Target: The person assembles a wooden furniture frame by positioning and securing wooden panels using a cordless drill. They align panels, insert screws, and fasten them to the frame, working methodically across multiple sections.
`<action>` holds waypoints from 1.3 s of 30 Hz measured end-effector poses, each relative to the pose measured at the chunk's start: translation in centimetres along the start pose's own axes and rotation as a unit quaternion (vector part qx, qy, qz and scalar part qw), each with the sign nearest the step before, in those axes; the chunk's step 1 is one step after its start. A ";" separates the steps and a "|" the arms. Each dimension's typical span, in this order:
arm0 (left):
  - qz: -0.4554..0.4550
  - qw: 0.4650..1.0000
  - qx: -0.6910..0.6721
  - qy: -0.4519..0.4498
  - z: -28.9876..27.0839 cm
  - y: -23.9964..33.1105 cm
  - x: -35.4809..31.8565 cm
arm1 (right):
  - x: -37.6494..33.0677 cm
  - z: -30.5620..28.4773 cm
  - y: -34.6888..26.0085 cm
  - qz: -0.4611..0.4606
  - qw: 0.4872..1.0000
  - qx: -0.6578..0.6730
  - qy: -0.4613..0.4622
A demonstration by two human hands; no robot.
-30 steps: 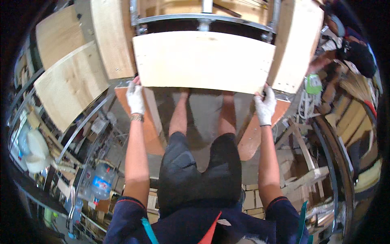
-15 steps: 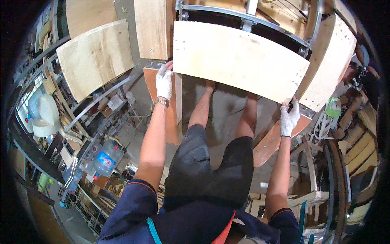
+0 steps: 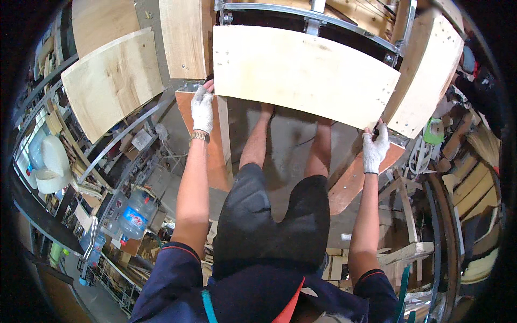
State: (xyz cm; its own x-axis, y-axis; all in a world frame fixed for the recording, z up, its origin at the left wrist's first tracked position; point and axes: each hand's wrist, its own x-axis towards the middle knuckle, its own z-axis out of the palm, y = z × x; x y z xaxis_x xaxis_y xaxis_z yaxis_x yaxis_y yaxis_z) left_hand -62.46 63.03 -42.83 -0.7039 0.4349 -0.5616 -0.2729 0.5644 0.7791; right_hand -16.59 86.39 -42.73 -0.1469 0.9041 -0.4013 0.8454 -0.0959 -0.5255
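Between the hands: one broad, pale wooden panel (image 3: 304, 70), along the near edge of one grey metal frame (image 3: 344, 25).
Left grip: one white-gloved left hand (image 3: 202, 112), closed on the panel's near left corner.
Right grip: one white-gloved right hand (image 3: 375, 151), closed on its near right corner.
Flanks: two long pale timbers (image 3: 184, 43), one past each end.
Below: two orange-brown boards (image 3: 203, 137), one beside each wrist.
Far left: two pale wooden sheets (image 3: 116, 83).
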 end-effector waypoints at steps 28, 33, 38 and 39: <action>0.386 0.804 0.452 0.002 15.6 8.0 1.1 | 0.8 -1.8 -3.1 0.080 0.992 0.092 -0.038; 0.419 0.753 0.470 -0.189 24.2 16.0 2.1 | -4.0 -4.1 -2.4 0.080 0.984 0.158 -0.021; 0.316 0.709 0.483 -0.406 24.6 20.5 -1.8 | -9.4 -5.3 -0.6 0.096 0.970 0.222 -0.015; 0.358 0.721 0.432 -0.407 23.5 21.0 -3.5 | -10.1 -5.7 0.1 0.136 0.949 0.285 -0.015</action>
State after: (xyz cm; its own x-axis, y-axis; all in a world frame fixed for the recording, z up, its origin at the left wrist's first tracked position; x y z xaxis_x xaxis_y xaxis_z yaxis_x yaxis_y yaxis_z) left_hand -50.34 89.84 -31.02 0.2515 0.9012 -0.3529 0.7269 0.0648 0.6836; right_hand -12.15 79.63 -34.45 0.0149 0.8018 -0.5974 0.4396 -0.5419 -0.7163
